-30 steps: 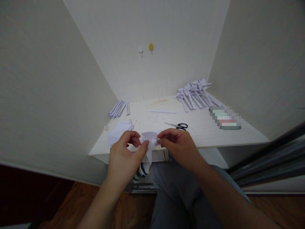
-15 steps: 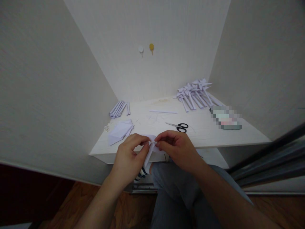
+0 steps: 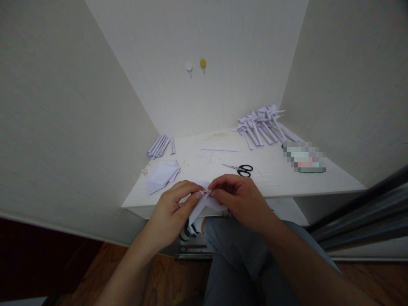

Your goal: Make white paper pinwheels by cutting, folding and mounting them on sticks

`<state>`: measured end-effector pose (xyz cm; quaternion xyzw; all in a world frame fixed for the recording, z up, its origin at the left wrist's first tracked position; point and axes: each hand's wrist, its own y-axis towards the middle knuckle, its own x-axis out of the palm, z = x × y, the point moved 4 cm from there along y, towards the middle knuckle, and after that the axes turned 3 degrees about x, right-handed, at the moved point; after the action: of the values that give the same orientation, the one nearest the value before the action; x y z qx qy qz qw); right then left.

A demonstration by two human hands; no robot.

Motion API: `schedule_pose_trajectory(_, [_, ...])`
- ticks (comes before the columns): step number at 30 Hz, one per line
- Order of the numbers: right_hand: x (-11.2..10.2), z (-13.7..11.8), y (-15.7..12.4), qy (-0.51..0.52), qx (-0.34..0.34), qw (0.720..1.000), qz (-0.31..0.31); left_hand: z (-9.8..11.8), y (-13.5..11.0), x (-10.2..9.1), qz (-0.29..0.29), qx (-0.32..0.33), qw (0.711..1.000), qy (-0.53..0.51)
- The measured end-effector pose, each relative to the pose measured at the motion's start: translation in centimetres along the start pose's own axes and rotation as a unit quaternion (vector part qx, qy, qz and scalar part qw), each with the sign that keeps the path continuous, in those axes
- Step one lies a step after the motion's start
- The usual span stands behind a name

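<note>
Folded white paper pinched by left hand and right hand at near edge of the table, black-handled scissors lying just beyond, paper pinwheels heaped far right, rolled paper tubes far left.

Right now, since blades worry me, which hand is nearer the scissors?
Right: the right hand is just in front of the scissors; the left hand is farther off, in front and to the left.

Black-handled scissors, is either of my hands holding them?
No, the black-handled scissors lie on the white tabletop, while the left hand and right hand hold folded white paper.
</note>
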<state>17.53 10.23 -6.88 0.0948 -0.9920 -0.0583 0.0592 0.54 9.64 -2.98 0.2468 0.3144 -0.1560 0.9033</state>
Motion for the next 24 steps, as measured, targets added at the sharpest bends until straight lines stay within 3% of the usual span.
schedule_pose_trajectory(15, [0.10, 0.07, 0.15, 0.080, 0.052, 0.994, -0.054, 0.29, 0.06, -0.52, -0.025, -0.010, 0.998, -0.063])
schedule_pose_trajectory(24, [-0.10, 0.41, 0.38, 0.094, 0.073, 0.991, -0.065, 0.17, 0.31, -0.61, 0.004, -0.011, 0.999, -0.053])
